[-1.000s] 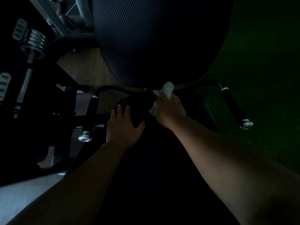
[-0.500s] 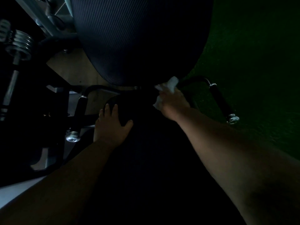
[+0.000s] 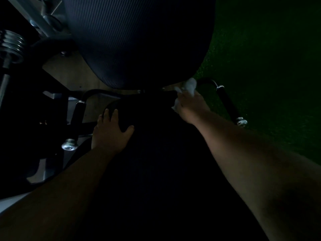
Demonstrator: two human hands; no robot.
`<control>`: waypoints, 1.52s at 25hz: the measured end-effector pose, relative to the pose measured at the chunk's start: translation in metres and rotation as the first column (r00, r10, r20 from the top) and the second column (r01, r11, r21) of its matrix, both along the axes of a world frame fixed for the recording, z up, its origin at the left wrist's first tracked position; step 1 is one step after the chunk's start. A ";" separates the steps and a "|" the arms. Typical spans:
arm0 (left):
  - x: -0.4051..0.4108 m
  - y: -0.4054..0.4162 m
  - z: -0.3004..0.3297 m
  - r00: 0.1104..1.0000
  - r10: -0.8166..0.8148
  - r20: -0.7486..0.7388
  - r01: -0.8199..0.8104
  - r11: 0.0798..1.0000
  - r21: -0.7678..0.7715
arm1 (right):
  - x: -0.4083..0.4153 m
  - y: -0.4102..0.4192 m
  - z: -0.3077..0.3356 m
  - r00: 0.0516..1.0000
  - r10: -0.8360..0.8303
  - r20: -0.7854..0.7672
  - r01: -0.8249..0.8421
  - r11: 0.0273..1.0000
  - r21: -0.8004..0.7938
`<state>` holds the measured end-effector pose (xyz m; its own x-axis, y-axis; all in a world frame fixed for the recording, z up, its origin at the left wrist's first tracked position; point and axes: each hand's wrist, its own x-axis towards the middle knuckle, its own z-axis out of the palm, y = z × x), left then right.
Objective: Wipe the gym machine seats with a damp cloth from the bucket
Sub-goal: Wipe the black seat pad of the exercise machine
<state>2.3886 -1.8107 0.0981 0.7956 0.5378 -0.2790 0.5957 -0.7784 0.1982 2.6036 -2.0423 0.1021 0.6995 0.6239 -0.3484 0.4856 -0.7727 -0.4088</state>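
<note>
The scene is very dark. A black gym machine seat stretches away from me, with a ribbed black back pad standing beyond it. My right hand grips a white cloth at the seat's far right corner, near where the back pad begins. My left hand rests flat on the seat's far left edge with fingers spread. No bucket is in view.
Two black side handles with chrome end caps flank the seat, the left handle and the right handle. Chrome weight plates on a bar sit far left. Green turf floor lies to the right, pale floor under the frame.
My right hand has slid the cloth rightward along the back of the seat, from its middle to the right corner. The left hand has stayed on the seat edge.
</note>
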 end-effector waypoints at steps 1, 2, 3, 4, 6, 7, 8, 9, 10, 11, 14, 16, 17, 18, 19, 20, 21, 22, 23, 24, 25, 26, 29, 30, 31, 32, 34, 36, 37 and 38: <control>0.000 0.000 0.000 1.000 0.001 -0.002 -0.001 1.000 0.002 | -0.012 0.012 0.002 0.999 0.035 -0.029 -0.033 0.998 0.048; 0.000 0.000 0.000 1.000 -0.003 -0.004 0.003 1.000 0.006 | -0.027 0.013 0.003 0.995 0.093 -0.045 -0.090 0.993 0.079; 0.000 0.000 0.000 1.000 -0.008 -0.004 0.008 1.000 0.010 | -0.041 0.004 0.005 0.984 0.176 -0.033 -0.173 0.982 0.077; 0.000 -0.001 0.000 1.000 -0.010 -0.001 0.010 1.000 0.012 | -0.051 -0.013 0.006 0.967 0.256 -0.002 -0.255 0.965 0.067; 0.000 -0.002 0.002 1.000 -0.009 0.002 0.009 1.000 0.012 | -0.051 -0.050 0.013 0.960 0.278 0.022 -0.279 0.958 0.070; 0.000 -0.002 0.002 1.000 -0.005 0.000 0.005 1.000 0.012 | -0.041 -0.062 0.014 0.974 0.223 0.024 -0.224 0.973 0.055; 0.000 -0.002 0.003 1.000 -0.005 -0.003 0.005 1.000 0.011 | -0.032 -0.063 0.012 0.985 0.171 0.033 -0.171 0.985 0.011; 0.000 -0.002 0.003 1.000 -0.008 -0.005 0.008 1.000 0.009 | -0.023 -0.055 0.011 0.991 0.124 0.041 -0.122 0.991 -0.051; 0.000 -0.003 0.003 1.000 -0.011 -0.002 0.011 1.000 0.005 | -0.019 -0.037 0.008 0.995 0.077 0.057 -0.071 0.993 -0.096; 0.000 -0.003 0.003 1.000 -0.011 0.006 0.011 1.000 -0.001 | -0.024 -0.013 0.008 0.997 0.029 0.068 -0.021 0.994 -0.109; 0.000 -0.003 0.004 0.999 0.003 0.035 -0.003 1.000 -0.008 | -0.068 0.048 0.014 1.000 0.025 0.012 -0.025 1.000 0.011; -0.001 -0.003 0.005 1.000 0.007 0.030 -0.007 1.000 -0.013 | -0.099 0.038 0.021 0.971 0.235 -0.045 -0.229 0.967 0.116; 0.000 -0.003 0.005 1.000 0.005 0.021 -0.004 1.000 -0.016 | -0.103 0.019 0.026 0.949 0.314 -0.008 -0.311 0.942 0.123; 0.000 -0.003 0.005 1.000 0.001 0.013 -0.001 1.000 -0.018 | -0.098 -0.002 0.029 0.938 0.345 0.037 -0.347 0.931 0.117; 0.000 -0.003 0.005 1.000 -0.001 0.008 0.001 1.000 -0.018 | -0.086 -0.024 0.029 0.943 0.326 0.070 -0.331 0.939 0.088; 0.000 -0.003 0.006 1.000 -0.003 0.006 0.003 1.000 -0.016 | -0.072 -0.042 0.028 0.962 0.260 0.080 -0.266 0.961 0.070; 0.000 -0.003 0.006 1.000 -0.006 0.005 0.006 1.000 -0.012 | -0.056 -0.054 0.025 0.980 0.187 0.072 -0.191 0.981 0.046; 0.000 -0.004 0.006 1.000 -0.009 0.003 0.009 1.000 -0.010 | -0.041 -0.054 0.022 0.990 0.134 0.041 -0.134 0.991 0.005; 0.000 -0.004 0.006 1.000 -0.012 0.002 0.012 1.000 -0.009 | -0.032 -0.042 0.020 0.995 0.091 0.029 -0.090 0.996 -0.029; 0.000 -0.004 0.006 1.000 -0.013 0.003 0.013 1.000 -0.011 | -0.031 -0.021 0.019 0.998 0.053 0.016 -0.053 0.998 -0.043; 0.000 -0.004 0.006 1.000 -0.012 0.007 0.012 1.000 -0.014 | -0.039 0.003 0.020 1.000 0.020 -0.015 -0.020 1.000 -0.020; -0.001 -0.004 0.006 1.000 -0.009 0.013 0.009 1.000 -0.018 | -0.051 0.026 0.021 0.999 -0.018 -0.047 0.020 0.999 0.040; 0.000 -0.002 0.006 1.000 0.002 0.019 -0.001 1.000 -0.029 | -0.101 0.038 0.026 0.981 0.183 -0.071 -0.171 0.974 0.150; 0.000 -0.002 0.006 1.000 0.001 0.018 0.000 0.999 -0.033 | -0.109 0.021 0.030 0.959 0.279 -0.039 -0.272 0.952 0.138; 0.000 -0.002 0.006 1.000 -0.003 0.018 0.003 0.999 -0.035 | -0.108 -0.001 0.034 0.951 0.306 -0.035 -0.298 0.943 0.149; -0.001 -0.002 0.005 1.000 -0.007 0.014 0.007 0.999 -0.039 | -0.100 -0.025 0.036 0.965 0.256 -0.050 -0.244 0.955 0.170; -0.001 0.000 0.004 1.000 -0.010 0.004 0.011 0.999 -0.050 | -0.071 -0.057 0.034 0.996 0.073 -0.040 -0.067 0.988 0.138; -0.001 0.001 0.003 1.000 -0.016 -0.001 0.015 0.997 -0.078 | -0.048 -0.053 0.022 1.000 0.015 0.010 -0.015 1.000 0.014; -0.001 0.001 0.003 1.000 -0.009 0.013 0.011 0.994 -0.107 | -0.046 -0.031 0.018 1.000 0.003 0.029 -0.003 1.000 -0.003; -0.001 0.001 0.004 0.999 0.014 0.039 -0.008 0.989 -0.148 | -0.052 -0.003 0.018 1.000 -0.019 0.024 0.018 1.000 0.011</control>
